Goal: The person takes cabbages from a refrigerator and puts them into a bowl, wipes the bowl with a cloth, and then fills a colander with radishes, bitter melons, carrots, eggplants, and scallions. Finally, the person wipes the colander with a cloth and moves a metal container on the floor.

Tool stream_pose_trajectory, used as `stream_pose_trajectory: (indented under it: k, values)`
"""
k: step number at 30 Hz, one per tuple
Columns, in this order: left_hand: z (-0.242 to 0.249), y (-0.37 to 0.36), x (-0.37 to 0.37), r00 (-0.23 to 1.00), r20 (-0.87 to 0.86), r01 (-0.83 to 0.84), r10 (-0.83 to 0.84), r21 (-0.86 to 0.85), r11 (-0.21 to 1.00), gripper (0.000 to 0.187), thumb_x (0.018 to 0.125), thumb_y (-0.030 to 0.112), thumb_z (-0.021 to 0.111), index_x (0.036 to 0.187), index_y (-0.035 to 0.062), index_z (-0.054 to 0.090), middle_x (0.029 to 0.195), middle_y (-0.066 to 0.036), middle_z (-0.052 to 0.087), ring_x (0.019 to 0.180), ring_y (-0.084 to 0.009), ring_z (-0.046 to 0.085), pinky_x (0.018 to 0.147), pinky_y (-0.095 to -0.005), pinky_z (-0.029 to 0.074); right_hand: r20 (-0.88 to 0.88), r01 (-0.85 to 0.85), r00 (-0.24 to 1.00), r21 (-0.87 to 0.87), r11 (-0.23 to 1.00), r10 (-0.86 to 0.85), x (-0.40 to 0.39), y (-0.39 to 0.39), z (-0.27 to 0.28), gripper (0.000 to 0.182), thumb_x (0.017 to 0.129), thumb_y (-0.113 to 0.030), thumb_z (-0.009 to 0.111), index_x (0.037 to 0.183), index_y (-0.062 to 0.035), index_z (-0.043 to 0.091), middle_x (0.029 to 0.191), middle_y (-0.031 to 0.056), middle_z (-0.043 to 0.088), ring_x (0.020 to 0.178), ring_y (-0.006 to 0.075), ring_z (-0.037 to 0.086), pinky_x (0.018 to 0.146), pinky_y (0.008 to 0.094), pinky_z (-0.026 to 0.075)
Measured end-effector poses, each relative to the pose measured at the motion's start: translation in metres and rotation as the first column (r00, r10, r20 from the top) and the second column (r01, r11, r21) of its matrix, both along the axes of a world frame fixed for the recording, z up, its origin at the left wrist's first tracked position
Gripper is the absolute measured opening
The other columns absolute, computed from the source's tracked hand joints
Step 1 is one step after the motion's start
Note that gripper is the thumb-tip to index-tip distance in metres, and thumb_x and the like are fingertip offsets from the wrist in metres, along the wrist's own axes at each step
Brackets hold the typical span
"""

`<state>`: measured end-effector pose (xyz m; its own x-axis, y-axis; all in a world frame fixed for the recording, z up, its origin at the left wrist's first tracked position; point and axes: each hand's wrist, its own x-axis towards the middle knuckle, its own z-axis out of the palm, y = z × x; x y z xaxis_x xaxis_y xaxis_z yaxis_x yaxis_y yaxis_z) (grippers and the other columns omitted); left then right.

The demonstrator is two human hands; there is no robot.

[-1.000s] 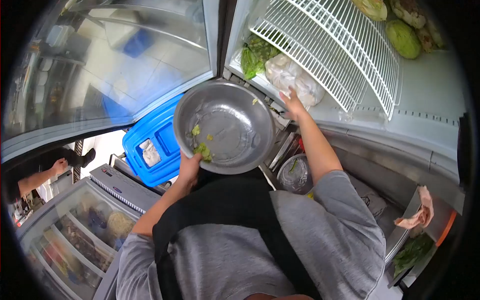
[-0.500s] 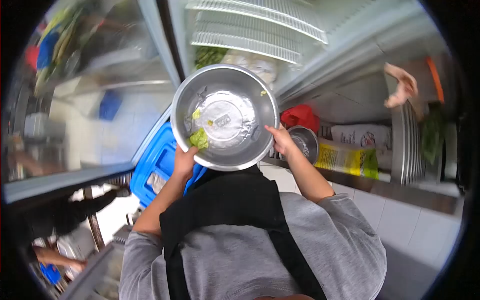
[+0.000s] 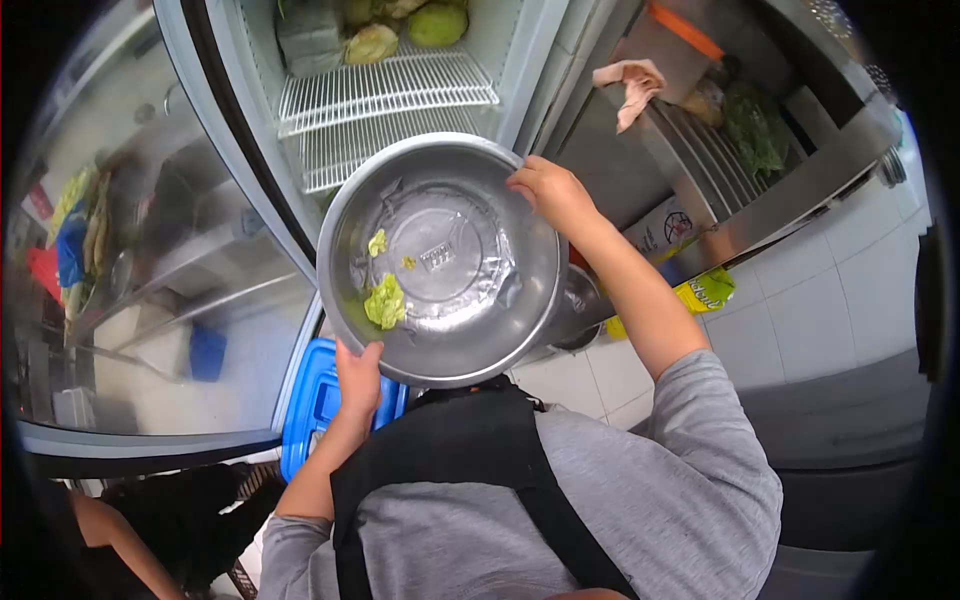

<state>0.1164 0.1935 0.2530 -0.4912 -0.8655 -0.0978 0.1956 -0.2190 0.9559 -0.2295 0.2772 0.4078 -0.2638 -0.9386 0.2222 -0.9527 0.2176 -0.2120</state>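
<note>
Both of my hands grip a wide stainless steel bowl (image 3: 450,340) by its rim, in front of my black apron. My left hand (image 3: 358,378) holds the near left edge, thumb over the rim. On the far right edge, my right hand (image 3: 555,195) is closed round the rim, its fingers partly hidden behind the bowl. Inside lie a crumpled green leaf piece (image 3: 385,302), a smaller leaf scrap (image 3: 377,242) and a tiny bit near the middle. The bowl tilts toward me, so its inside shows.
An open fridge with wire shelves (image 3: 390,90) stands ahead, green produce (image 3: 437,25) on top. Its glass door (image 3: 180,250) swings out at left. A blue lid (image 3: 310,410) sits below left. At right are a metal shelf (image 3: 700,170), a pink cloth (image 3: 635,85) and a yellow bag (image 3: 705,290). Another person's arm (image 3: 130,550) shows lower left.
My view has turned, and the fridge and right-hand shelf sit further left. My right hand has moved up along the bowl's rim to its far right side. The leaf pieces remain inside.
</note>
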Motion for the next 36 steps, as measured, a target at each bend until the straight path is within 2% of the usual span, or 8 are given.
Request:
stream_pose_trajectory:
  k: [3, 8, 10, 16, 19, 24, 28, 36]
  values:
    - [0.012, 0.001, -0.009, 0.993, -0.116, -0.026, 0.039, 0.115, 0.993, 0.057, 0.077, -0.009, 0.050, 0.132, 0.0026, 0.038, 0.120, -0.012, 0.054, 0.108, -0.0226, 0.054, 0.096, -0.0350, 0.042, -0.236, -0.190, 0.966, -0.393, 0.900, 0.101, -0.021, -0.014, 0.061, 0.029, 0.080, -0.017, 0.069, 0.108, -0.0100, 0.064, 0.108, 0.0141, 0.061, 0.104, 0.0332, 0.057, 0.090, 0.0410, 0.046]
    - [0.018, 0.016, -0.009, 0.964, -0.252, -0.038, 0.081, 0.170, 0.985, 0.054, 0.080, -0.006, 0.051, 0.132, 0.0052, 0.039, 0.118, -0.011, 0.054, 0.105, -0.0230, 0.055, 0.092, -0.0358, 0.045, -0.313, 0.331, 0.742, -0.598, 0.730, -0.593, -0.162, 0.020, 0.097, 0.033, 0.084, -0.020, 0.058, 0.113, -0.0054, 0.060, 0.119, 0.0178, 0.056, 0.104, 0.0372, 0.057, 0.086, 0.0449, 0.048]
    - [0.040, 0.007, -0.030, 0.959, -0.253, -0.083, 0.125, 0.169, 0.982, 0.041, 0.086, -0.002, 0.054, 0.126, 0.0016, 0.045, 0.117, -0.009, 0.057, 0.102, -0.0177, 0.055, 0.090, -0.0311, 0.043, -0.284, 0.438, 0.776, -0.400, 0.805, -0.564, -0.216, 0.015, 0.094, 0.037, 0.085, -0.021, 0.056, 0.118, -0.0047, 0.058, 0.115, 0.0202, 0.059, 0.101, 0.0383, 0.058, 0.086, 0.0456, 0.047]
    - [0.069, -0.008, -0.077, 0.926, -0.258, -0.319, 0.274, -0.151, 0.936, 0.023, 0.095, 0.010, 0.055, 0.117, 0.0041, 0.057, 0.109, -0.003, 0.062, 0.099, -0.0112, 0.056, 0.088, -0.0295, 0.043, 0.243, 0.251, 0.968, -0.958, 0.142, -0.069, -0.047, 0.019, 0.112, 0.021, 0.086, -0.020, 0.060, 0.091, -0.0002, 0.057, 0.086, 0.0170, 0.062, 0.077, 0.0276, 0.063, 0.075, 0.0356, 0.049]
    - [0.097, 0.001, -0.085, 0.938, -0.289, -0.243, 0.190, -0.161, 0.956, 0.018, 0.095, 0.011, 0.055, 0.112, 0.0056, 0.060, 0.105, -0.002, 0.064, 0.096, -0.0084, 0.055, 0.086, -0.0273, 0.042, -0.100, -0.073, 0.995, -0.859, 0.507, -0.028, -0.020, -0.031, 0.051, 0.021, 0.083, -0.016, 0.065, 0.096, -0.0022, 0.056, 0.085, 0.0109, 0.062, 0.080, 0.0241, 0.062, 0.076, 0.0342, 0.048]
    - [0.126, 0.014, -0.106, 0.920, -0.375, -0.162, 0.112, -0.105, 0.981, 0.012, 0.095, 0.012, 0.057, 0.104, 0.0052, 0.060, 0.094, 0.003, 0.062, 0.085, -0.0046, 0.052, 0.078, -0.0234, 0.040, 0.277, 0.062, 0.957, -0.488, 0.871, 0.088, 0.057, -0.087, 0.047, 0.021, 0.081, -0.014, 0.051, 0.092, -0.0032, 0.065, 0.086, 0.0181, 0.067, 0.085, 0.0377, 0.063, 0.077, 0.0461, 0.048]
    - [0.141, -0.008, -0.097, 0.856, -0.515, -0.119, 0.047, -0.108, 0.987, 0.016, 0.094, 0.011, 0.058, 0.108, 0.0037, 0.060, 0.105, -0.003, 0.064, 0.093, -0.0076, 0.056, 0.085, -0.0260, 0.043, 0.052, -0.364, 0.909, -0.386, 0.848, 0.414, 0.088, -0.065, -0.019, 0.032, 0.083, -0.021, 0.050, 0.113, -0.0158, 0.058, 0.120, 0.0163, 0.058, 0.098, 0.0384, 0.060, 0.083, 0.0498, 0.048]
    - [0.136, -0.028, -0.085, 0.937, -0.330, -0.302, 0.117, -0.590, 0.749, 0.032, 0.093, -0.002, 0.051, 0.125, -0.0020, 0.054, 0.136, -0.016, 0.049, 0.121, -0.0191, 0.051, 0.102, -0.0293, 0.038, 0.399, -0.342, 0.904, 0.459, 0.820, 0.154, 0.021, 0.041, -0.025, 0.029, 0.084, -0.022, 0.050, 0.098, -0.0060, 0.069, 0.095, 0.0172, 0.068, 0.085, 0.0271, 0.065, 0.079, 0.0393, 0.049]
